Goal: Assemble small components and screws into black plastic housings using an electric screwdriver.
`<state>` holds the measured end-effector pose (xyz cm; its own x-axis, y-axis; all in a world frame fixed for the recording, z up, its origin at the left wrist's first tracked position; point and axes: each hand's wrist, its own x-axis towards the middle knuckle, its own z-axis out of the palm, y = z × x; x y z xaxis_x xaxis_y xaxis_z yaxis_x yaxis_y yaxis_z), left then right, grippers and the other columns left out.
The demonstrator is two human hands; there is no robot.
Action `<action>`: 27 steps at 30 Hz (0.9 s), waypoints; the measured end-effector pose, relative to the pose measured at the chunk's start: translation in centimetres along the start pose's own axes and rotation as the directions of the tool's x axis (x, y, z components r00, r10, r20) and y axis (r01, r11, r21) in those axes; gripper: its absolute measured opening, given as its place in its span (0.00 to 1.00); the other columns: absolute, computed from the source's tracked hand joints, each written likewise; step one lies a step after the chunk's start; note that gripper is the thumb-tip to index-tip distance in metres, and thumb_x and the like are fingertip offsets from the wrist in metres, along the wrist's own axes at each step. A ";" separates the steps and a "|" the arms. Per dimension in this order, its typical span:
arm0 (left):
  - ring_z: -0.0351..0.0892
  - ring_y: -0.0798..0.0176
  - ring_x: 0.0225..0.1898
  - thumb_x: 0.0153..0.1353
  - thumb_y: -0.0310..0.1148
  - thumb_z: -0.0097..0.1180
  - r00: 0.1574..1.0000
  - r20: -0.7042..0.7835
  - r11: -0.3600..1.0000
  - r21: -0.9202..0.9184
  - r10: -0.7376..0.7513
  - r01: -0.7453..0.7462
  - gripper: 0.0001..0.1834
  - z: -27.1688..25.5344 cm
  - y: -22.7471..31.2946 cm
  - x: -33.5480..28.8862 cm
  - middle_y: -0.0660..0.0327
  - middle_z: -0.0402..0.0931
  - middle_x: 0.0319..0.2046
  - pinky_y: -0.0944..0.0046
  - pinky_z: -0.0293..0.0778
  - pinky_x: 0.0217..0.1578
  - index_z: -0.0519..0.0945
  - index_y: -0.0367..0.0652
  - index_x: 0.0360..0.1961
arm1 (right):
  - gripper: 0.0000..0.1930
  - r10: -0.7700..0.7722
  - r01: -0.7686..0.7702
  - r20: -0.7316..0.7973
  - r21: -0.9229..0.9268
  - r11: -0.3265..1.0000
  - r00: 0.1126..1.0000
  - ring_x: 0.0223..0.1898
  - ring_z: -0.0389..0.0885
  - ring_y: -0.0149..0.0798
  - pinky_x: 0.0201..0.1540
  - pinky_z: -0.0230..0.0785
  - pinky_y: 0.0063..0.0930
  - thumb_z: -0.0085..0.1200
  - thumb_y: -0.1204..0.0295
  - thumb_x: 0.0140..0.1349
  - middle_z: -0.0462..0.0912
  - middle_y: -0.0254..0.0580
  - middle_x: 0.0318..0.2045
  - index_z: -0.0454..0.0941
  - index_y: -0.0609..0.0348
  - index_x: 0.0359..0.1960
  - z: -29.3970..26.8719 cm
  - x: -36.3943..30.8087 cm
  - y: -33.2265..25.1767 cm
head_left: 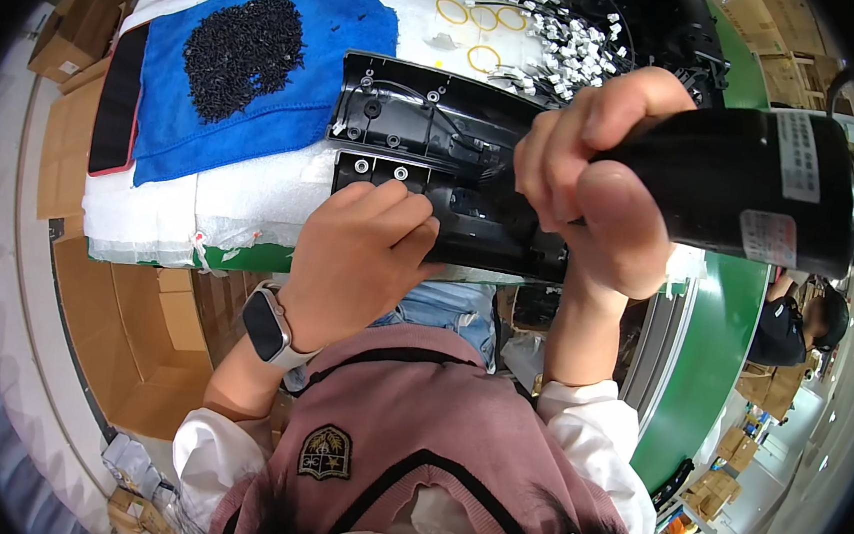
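My right hand [610,176] is wrapped round a black electric screwdriver [725,180], a thick cylinder with white labels. Its tip points down and left over two long black plastic shells, where the bit is hard to make out. The farther shell [411,90] lies with its inside up, showing screw posts and a thin cable. At the near shell [481,221], with metal-ringed holes, the curled fingers of my left hand [363,247] press on the near left edge. That hand partly hides the shell's end.
Many small black screws [243,52] are heaped on a blue cloth [166,146], beside a dark phone-like slab [119,97]. White connectors with cables [580,48] and yellow rings [481,58] lie beyond the shells. An open cardboard box [132,324] stands below the table's left edge.
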<state>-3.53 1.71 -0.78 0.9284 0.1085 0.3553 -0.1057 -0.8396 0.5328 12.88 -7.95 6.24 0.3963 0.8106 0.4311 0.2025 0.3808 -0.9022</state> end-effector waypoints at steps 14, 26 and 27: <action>0.70 0.59 0.30 0.45 0.28 0.54 0.997 -0.011 0.972 0.224 0.079 -0.075 0.09 1.3 1.7 -0.3 0.62 0.69 0.26 0.62 0.66 0.29 0.77 0.39 0.30 | 0.13 -0.051 0.054 -0.077 0.040 0.998 0.996 0.12 0.63 0.29 0.16 0.58 0.23 0.58 0.76 0.51 0.67 0.36 0.15 0.65 0.61 0.32 0.7 -1.5 -0.3; 0.70 0.58 0.31 0.40 0.29 0.59 0.996 -0.060 0.933 0.358 0.064 -0.038 0.08 -1.2 -0.5 4.9 0.61 0.69 0.27 0.63 0.66 0.27 0.76 0.39 0.24 | 0.19 -0.317 0.396 -0.240 0.472 0.788 0.918 0.13 0.73 0.26 0.21 0.68 0.22 0.62 0.62 0.56 0.74 0.28 0.14 0.64 0.56 0.39 -9.3 -9.2 -8.3; 0.70 0.58 0.31 0.40 0.29 0.59 0.995 -0.060 0.930 0.365 0.079 -0.052 0.08 -1.4 -0.3 5.3 0.61 0.69 0.27 0.63 0.66 0.27 0.76 0.39 0.24 | 0.18 -0.237 0.362 -0.323 0.412 0.837 0.916 0.12 0.69 0.27 0.21 0.65 0.23 0.59 0.63 0.58 0.71 0.28 0.15 0.63 0.56 0.40 -9.2 -10.1 -8.1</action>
<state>0.94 3.30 2.02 0.8943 0.0735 0.4414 -0.0164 -0.9804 0.1965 15.49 -23.27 9.30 0.6045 0.5086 0.6131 -0.0558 0.7948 -0.6043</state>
